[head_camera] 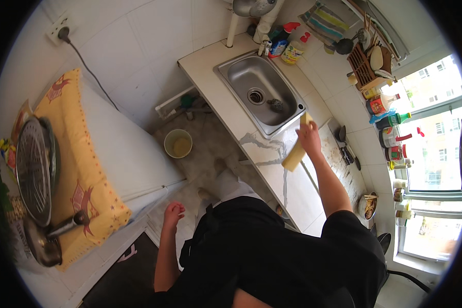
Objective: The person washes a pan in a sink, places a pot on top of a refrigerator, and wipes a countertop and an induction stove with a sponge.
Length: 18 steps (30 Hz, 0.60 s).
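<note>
My right hand [309, 139] grips a long pale-yellow cloth or sponge [294, 156] over the counter [267, 169], close to the near right corner of the steel sink [231, 79]. A dark scouring pad [275, 105] lies in the basin beside the drain. My left hand [173, 214] hangs at my left side above the floor, its fingers loosely curled; whether anything is in them cannot be told. A spray bottle [280, 43] and a pump bottle [293, 50] stand behind the sink near the tap.
A bucket [178, 143] stands on the floor left of the counter. At the left, a cloth-covered appliance [96, 165] bears a perforated steel tray [34, 171] and a pan [44, 246]. Utensils [346, 148], a bowl of food [368, 206] and several condiment bottles line the right side.
</note>
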{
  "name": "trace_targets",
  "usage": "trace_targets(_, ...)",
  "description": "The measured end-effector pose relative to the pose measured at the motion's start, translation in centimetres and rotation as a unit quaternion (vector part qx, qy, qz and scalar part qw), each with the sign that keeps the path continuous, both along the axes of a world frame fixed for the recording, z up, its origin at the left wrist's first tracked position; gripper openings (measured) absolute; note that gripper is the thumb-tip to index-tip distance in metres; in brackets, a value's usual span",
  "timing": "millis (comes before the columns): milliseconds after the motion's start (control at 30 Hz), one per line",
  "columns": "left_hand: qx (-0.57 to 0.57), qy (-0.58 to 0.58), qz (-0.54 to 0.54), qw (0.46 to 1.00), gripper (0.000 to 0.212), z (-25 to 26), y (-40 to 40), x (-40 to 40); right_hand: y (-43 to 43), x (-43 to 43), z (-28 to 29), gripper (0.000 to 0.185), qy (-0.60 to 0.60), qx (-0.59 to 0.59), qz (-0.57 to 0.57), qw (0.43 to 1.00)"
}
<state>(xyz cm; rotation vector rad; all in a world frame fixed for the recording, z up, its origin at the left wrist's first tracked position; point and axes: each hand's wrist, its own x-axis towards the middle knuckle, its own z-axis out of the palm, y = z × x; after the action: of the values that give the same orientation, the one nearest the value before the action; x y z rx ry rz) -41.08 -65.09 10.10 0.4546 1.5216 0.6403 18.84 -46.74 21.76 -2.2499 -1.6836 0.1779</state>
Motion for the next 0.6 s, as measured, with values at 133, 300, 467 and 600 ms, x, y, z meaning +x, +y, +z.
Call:
trace_targets(133, -0.029, -0.056, -0.03, 0.998, 0.021, 1.6, 2.6, 3.7, 14.4, -1.1, 2.7, 0.042, 0.05, 0.082, 0.025, 0.995)
trace_targets(300, -0.023, -0.051, -0.041, 0.998, 0.023, 5.2, 8.0, 6.5, 31.2, -1.0, 1.7, 0.048, 0.027, 0.137, 0.043, 0.989)
trace_targets(467, -0.01, 0.003, 0.002, 1.0, 0.024, 7.7, 14.4, 8.0, 39.0, -1.8, 0.5, 0.049, 0.049, 0.092, 0.063, 0.993)
trace_targets(600, 0.006, -0.002, 0.009, 1.0, 0.024, 8.4, 17.8, 10.7, 40.8, 3.2, -1.8, 0.045, 0.047, 0.132, 0.15, 0.979)
